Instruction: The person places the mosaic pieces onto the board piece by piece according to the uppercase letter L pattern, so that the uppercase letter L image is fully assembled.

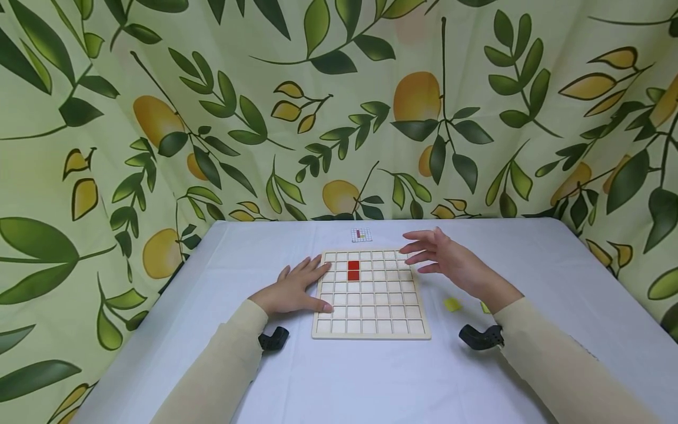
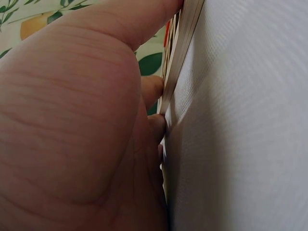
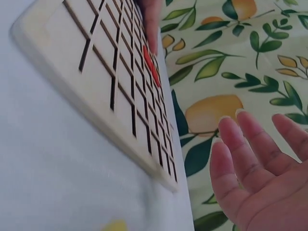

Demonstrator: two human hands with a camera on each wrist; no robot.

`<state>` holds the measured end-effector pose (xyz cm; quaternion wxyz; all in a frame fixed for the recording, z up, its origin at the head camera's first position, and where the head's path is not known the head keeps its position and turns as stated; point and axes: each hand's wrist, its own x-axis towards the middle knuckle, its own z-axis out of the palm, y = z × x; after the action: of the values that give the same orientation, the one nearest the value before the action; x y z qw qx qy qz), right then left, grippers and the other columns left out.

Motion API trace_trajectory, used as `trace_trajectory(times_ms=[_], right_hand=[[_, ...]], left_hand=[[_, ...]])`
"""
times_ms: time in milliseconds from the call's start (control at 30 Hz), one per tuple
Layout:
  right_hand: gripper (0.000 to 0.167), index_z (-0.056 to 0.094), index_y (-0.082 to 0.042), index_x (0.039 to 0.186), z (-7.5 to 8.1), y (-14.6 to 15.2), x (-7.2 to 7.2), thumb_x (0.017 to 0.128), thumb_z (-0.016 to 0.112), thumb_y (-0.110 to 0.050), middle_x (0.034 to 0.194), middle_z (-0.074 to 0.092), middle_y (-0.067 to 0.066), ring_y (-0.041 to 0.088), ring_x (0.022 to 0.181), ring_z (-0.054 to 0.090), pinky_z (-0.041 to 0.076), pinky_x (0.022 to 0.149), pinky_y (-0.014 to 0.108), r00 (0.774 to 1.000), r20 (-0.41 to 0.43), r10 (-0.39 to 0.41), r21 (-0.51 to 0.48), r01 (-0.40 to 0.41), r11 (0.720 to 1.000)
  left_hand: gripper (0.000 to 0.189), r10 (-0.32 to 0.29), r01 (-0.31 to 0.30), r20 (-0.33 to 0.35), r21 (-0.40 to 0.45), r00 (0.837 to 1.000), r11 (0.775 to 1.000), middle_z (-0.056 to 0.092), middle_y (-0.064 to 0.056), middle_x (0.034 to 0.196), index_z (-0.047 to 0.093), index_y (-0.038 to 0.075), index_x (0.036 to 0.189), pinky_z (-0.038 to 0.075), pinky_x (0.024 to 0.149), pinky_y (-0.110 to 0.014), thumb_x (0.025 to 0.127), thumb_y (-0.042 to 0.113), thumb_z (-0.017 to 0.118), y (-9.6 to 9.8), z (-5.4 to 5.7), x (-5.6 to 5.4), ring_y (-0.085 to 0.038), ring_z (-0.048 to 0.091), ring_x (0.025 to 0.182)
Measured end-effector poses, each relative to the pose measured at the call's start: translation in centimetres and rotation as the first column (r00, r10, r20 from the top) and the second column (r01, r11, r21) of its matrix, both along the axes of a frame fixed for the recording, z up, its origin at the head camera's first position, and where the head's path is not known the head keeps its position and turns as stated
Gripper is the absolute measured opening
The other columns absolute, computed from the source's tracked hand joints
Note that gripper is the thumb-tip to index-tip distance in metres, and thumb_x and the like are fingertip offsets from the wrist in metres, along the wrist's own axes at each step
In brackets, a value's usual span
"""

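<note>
A pale wooden grid board (image 1: 376, 327) lies flat on the table, with two red squares (image 1: 353, 271) in neighbouring cells of one column near its top. My left hand (image 1: 294, 288) rests on the board's left edge, fingers spread and thumb on the frame; the left wrist view shows the palm beside the board's side (image 2: 185, 43). Above the board's upper right corner hovers my right hand (image 1: 450, 262), fingers loosely extended and holding nothing. In the right wrist view its fingers (image 3: 250, 159) are apart from the board (image 3: 101, 122).
Behind the board lies a small printed grid card (image 1: 362, 235) with coloured cells. Right of the board are a yellow piece (image 1: 452, 304) and another yellow-green piece (image 1: 484, 307) partly hidden by the right wrist. A leaf-patterned curtain (image 1: 339, 147) hangs behind the white-covered table (image 1: 365, 383).
</note>
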<state>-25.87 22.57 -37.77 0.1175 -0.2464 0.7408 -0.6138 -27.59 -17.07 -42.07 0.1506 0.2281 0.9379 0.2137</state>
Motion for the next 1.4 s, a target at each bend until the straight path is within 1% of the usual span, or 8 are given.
trace_trajectory(times_ms=[267, 600, 833, 1067, 1133, 1200, 1300, 1400], right_hand=[[0.076, 0.041, -0.003, 0.164, -0.3, 3.5, 0.7, 0.117, 0.015, -0.056, 0.153, 0.052, 0.029, 0.039, 0.133, 0.059, 0.054, 0.103, 0.042, 0.998, -0.026, -0.05, -0.016, 0.05, 0.999], [0.07, 0.044, -0.009, 0.163, -1.3, 7.2, 1.0, 0.118, 0.014, -0.053, 0.15, 0.059, 0.017, 0.032, 0.13, 0.06, 0.055, 0.101, 0.037, 0.989, -0.054, -0.141, -0.012, 0.141, 0.99], [0.073, 0.037, -0.002, 0.166, -2.6, 8.5, 0.8, 0.117, 0.023, -0.055, 0.153, 0.053, 0.029, 0.038, 0.131, 0.056, 0.053, 0.098, 0.031, 0.955, -0.061, -0.29, 0.156, 0.296, 0.942], [0.073, 0.032, 0.0, 0.167, -4.1, 9.3, 0.4, 0.117, 0.032, -0.053, 0.155, 0.051, 0.03, 0.049, 0.139, 0.05, 0.051, 0.095, 0.024, 0.94, -0.042, -0.34, 0.281, 0.337, 0.899], [0.071, 0.033, -0.001, 0.167, -4.5, 9.3, 0.3, 0.117, 0.039, -0.051, 0.156, 0.051, 0.03, 0.05, 0.141, 0.048, 0.052, 0.103, 0.035, 0.938, -0.044, -0.344, 0.332, 0.338, 0.88], [0.071, 0.035, -0.001, 0.167, -4.9, 9.1, 0.3, 0.116, 0.047, -0.049, 0.158, 0.049, 0.029, 0.051, 0.144, 0.044, 0.049, 0.11, 0.052, 0.937, -0.048, -0.345, 0.38, 0.337, 0.861], [0.069, 0.041, -0.001, 0.163, -5.4, 8.9, 0.2, 0.112, 0.061, -0.044, 0.159, 0.049, 0.028, 0.051, 0.143, 0.043, 0.039, 0.111, 0.073, 0.938, -0.074, -0.338, 0.43, 0.336, 0.838], [0.066, 0.053, -0.001, 0.156, -5.8, 8.8, 0.2, 0.106, 0.072, -0.04, 0.156, 0.05, 0.026, 0.048, 0.139, 0.045, 0.041, 0.11, 0.07, 0.938, -0.104, -0.33, 0.453, 0.34, 0.824]], left_hand=[[0.116, -0.002, 0.002, 0.003, 0.002, 1.0, 1.0, 0.008, -0.003, 0.182, 0.028, 0.027, 0.175, -0.009, 0.126, -0.065, 0.083, 0.076, 0.08, -0.1, 0.0, 0.0, -0.029, -0.003, 0.166], [0.116, 0.007, -0.007, 0.002, -0.009, 1.0, 1.0, 0.008, -0.002, 0.182, 0.028, 0.028, 0.175, -0.008, 0.126, -0.065, 0.083, 0.076, 0.08, -0.1, -0.1, -0.1, -0.029, -0.003, 0.166], [0.116, 0.021, -0.021, 0.009, 0.002, 1.0, 1.0, 0.009, -0.002, 0.182, 0.029, 0.028, 0.175, -0.008, 0.126, -0.064, 0.083, 0.075, 0.081, 0.2, 0.1, 0.1, -0.029, -0.003, 0.166], [0.115, 0.024, -0.024, 0.014, 0.0, 1.0, 1.0, 0.01, -0.002, 0.182, 0.029, 0.028, 0.175, -0.008, 0.126, -0.064, 0.083, 0.074, 0.081, 0.3, 0.2, 0.2, -0.029, -0.003, 0.166], [0.115, 0.022, -0.022, 0.015, -0.003, 1.0, 1.0, 0.009, -0.002, 0.182, 0.029, 0.028, 0.175, -0.008, 0.126, -0.064, 0.083, 0.075, 0.081, 0.3, 0.2, 0.2, -0.029, -0.003, 0.166], [0.116, 0.021, -0.021, 0.013, -0.005, 1.0, 1.0, 0.009, -0.002, 0.182, 0.029, 0.027, 0.175, -0.009, 0.126, -0.064, 0.083, 0.075, 0.081, 0.2, 0.2, 0.2, -0.029, -0.003, 0.166], [0.116, 0.02, -0.02, 0.012, -0.006, 1.0, 1.0, 0.009, -0.002, 0.182, 0.029, 0.027, 0.175, -0.009, 0.126, -0.064, 0.083, 0.075, 0.08, 0.2, 0.1, 0.1, -0.029, -0.003, 0.166], [0.116, 0.019, -0.019, 0.011, -0.008, 1.0, 1.0, 0.009, -0.002, 0.182, 0.029, 0.027, 0.175, -0.008, 0.126, -0.064, 0.083, 0.076, 0.08, 0.2, 0.1, 0.0, -0.029, -0.003, 0.166]])
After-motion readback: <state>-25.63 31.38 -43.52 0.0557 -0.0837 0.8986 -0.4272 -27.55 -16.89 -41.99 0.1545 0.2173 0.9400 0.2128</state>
